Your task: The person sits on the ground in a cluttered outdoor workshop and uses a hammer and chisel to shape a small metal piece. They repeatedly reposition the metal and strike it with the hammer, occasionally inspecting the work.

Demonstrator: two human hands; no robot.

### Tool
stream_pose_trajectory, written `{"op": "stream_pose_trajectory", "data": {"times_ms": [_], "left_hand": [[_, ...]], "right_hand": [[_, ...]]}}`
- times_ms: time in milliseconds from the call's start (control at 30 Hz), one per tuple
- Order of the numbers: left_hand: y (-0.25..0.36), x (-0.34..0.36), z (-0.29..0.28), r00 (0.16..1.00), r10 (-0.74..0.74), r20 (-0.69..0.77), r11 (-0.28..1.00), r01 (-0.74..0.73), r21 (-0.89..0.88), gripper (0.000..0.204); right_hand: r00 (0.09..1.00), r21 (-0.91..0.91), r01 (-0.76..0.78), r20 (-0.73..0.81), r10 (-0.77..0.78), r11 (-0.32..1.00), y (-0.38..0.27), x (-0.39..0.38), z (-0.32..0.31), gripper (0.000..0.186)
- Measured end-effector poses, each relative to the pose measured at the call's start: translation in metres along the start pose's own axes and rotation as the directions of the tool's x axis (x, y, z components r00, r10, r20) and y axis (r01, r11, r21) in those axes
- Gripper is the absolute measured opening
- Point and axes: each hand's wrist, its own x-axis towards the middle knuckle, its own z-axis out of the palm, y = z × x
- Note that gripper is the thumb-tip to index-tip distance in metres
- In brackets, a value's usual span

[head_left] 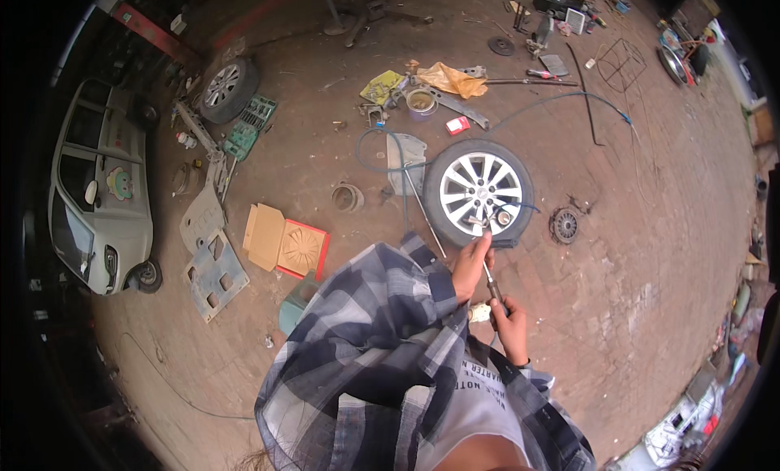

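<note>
One car (122, 219), floor (642, 284) perhaps brick, spoked wheel (483, 191)

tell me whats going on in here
A person has a dark-handled tool in the right hand. The left hand is up by its metal shaft, at the near edge of a wheel lying flat on the ground; what it pinches is too small to tell. A round metal part rests on the wheel. An open box and a green toolkit lie to the left, with a car beyond.
</note>
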Motion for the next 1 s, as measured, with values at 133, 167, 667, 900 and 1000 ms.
{"op": "stream_pose_trajectory", "data": {"times_ms": [133,167,667,900,1000], "left_hand": [[-0.065,-0.017,0.083,0.99,-0.124,0.063,0.991,0.121,0.055,0.037],[-0.076,-0.027,0.107,0.982,-0.169,0.081,0.985,0.167,0.029,0.037],[-0.185,0.019,0.344,0.775,-0.45,0.443,0.882,0.312,0.352,0.039],[-0.196,0.125,0.424,0.814,-0.463,0.35,0.886,0.414,0.211,0.037],[-0.198,0.182,0.465,0.809,-0.513,0.287,0.852,0.52,0.06,0.039]], "right_hand": [[0.992,0.06,-0.07,-0.098,0.076,0.996,0.018,-0.04,-0.094,0.024],[0.989,0.049,-0.071,-0.128,0.077,0.996,0.018,-0.055,-0.118,0.024],[0.873,0.348,-0.03,-0.448,0.194,0.937,0.048,-0.111,-0.333,0.023],[0.876,-0.026,-0.079,-0.48,0.057,0.997,0.009,-0.013,-0.443,0.03],[0.87,-0.288,-0.108,-0.49,-0.05,0.952,-0.016,0.034,-0.499,0.032]]}}
